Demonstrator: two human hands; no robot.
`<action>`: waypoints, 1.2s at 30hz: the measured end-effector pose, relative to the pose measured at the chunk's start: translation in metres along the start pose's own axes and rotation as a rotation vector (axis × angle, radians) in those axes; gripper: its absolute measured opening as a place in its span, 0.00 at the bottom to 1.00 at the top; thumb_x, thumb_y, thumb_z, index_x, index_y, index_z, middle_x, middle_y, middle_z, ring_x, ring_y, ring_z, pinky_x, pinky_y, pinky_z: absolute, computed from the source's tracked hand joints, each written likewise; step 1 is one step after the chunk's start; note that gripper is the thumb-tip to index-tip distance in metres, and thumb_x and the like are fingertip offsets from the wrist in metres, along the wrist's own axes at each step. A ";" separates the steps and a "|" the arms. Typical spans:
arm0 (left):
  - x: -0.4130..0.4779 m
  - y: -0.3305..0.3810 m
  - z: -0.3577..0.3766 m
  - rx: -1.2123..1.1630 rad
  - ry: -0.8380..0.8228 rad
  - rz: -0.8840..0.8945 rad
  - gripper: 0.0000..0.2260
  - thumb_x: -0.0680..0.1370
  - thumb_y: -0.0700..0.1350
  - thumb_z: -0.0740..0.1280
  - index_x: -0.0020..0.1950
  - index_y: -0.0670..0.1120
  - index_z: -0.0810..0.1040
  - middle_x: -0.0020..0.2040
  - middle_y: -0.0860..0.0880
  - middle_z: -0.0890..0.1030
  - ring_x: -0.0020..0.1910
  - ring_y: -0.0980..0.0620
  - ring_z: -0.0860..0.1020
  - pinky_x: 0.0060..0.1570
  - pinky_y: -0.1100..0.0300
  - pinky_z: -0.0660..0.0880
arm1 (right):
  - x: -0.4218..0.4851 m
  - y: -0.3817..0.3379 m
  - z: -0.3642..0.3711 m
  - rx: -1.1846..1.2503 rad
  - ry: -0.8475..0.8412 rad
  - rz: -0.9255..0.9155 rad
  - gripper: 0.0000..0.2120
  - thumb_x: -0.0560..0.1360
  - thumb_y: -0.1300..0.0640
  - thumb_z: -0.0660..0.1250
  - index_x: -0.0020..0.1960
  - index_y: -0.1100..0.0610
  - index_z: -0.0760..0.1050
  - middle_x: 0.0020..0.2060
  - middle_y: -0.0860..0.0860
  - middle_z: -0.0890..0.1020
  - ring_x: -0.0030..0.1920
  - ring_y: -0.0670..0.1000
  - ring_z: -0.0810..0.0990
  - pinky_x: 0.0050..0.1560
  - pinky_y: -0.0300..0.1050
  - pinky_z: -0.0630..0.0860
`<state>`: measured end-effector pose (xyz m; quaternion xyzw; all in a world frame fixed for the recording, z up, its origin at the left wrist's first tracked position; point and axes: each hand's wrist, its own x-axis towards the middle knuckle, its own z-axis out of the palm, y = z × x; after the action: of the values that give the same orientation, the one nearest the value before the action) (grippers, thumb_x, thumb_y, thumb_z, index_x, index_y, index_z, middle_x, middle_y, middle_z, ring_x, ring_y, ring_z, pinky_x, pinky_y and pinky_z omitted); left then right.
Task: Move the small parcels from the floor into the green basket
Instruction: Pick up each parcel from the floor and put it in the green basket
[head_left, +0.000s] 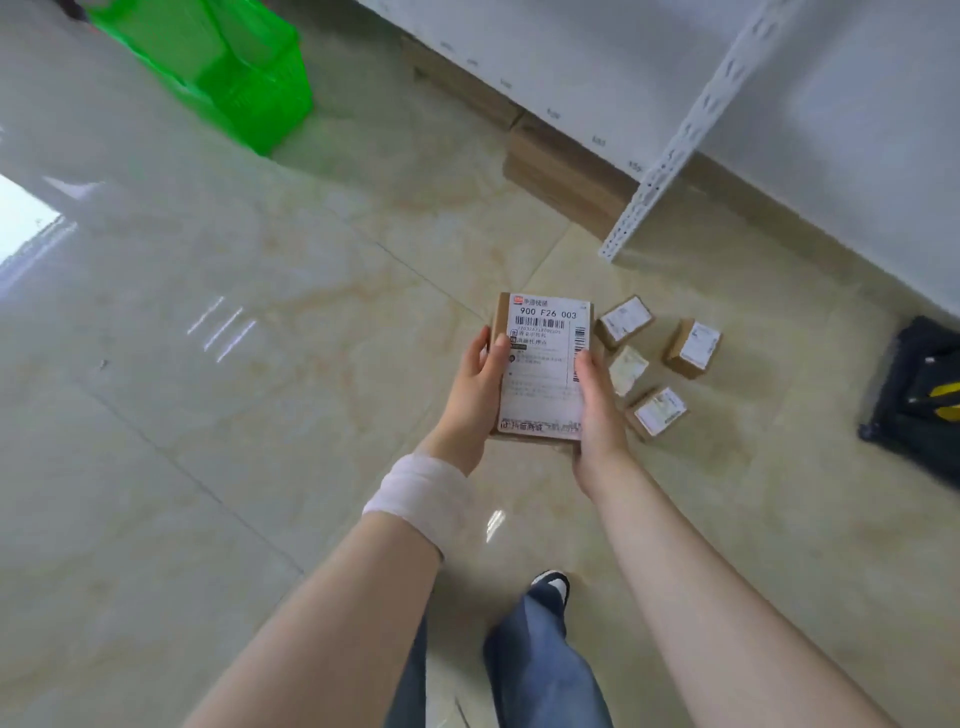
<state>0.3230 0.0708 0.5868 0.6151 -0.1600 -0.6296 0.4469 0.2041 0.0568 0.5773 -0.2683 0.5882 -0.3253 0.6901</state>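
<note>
Head view: left hand (475, 387), right hand (597, 410) grip brown parcel (543, 364), white barcode label.

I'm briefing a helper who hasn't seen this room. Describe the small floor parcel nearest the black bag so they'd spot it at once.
Find the white shelf post whose foot meets the tiled floor. Just below it lie four small brown parcels, right of the big labelled box held up in front. Yours is the rightmost parcel, set slightly apart toward the black bag.
</note>
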 end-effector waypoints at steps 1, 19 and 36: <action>-0.001 0.015 -0.026 -0.028 0.021 0.013 0.25 0.79 0.53 0.59 0.74 0.49 0.60 0.68 0.48 0.74 0.62 0.50 0.77 0.55 0.58 0.76 | 0.001 -0.003 0.030 -0.017 -0.035 0.016 0.33 0.68 0.35 0.62 0.70 0.46 0.65 0.62 0.51 0.79 0.60 0.53 0.80 0.57 0.54 0.77; 0.063 0.220 -0.346 -0.234 0.271 0.121 0.22 0.79 0.51 0.61 0.72 0.51 0.62 0.66 0.50 0.75 0.55 0.53 0.78 0.51 0.60 0.77 | 0.079 -0.051 0.436 -0.233 -0.294 0.047 0.20 0.79 0.47 0.55 0.70 0.51 0.63 0.59 0.51 0.79 0.57 0.54 0.79 0.61 0.56 0.75; 0.217 0.421 -0.628 -0.291 0.368 0.066 0.29 0.78 0.50 0.61 0.76 0.50 0.53 0.71 0.48 0.69 0.66 0.50 0.72 0.66 0.55 0.69 | 0.218 -0.086 0.797 -0.282 -0.327 0.102 0.20 0.79 0.52 0.58 0.70 0.52 0.63 0.58 0.54 0.79 0.53 0.55 0.79 0.57 0.56 0.76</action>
<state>1.0870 -0.1063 0.6458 0.6431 -0.0035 -0.5083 0.5727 0.9998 -0.1749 0.6339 -0.3810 0.5207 -0.1566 0.7478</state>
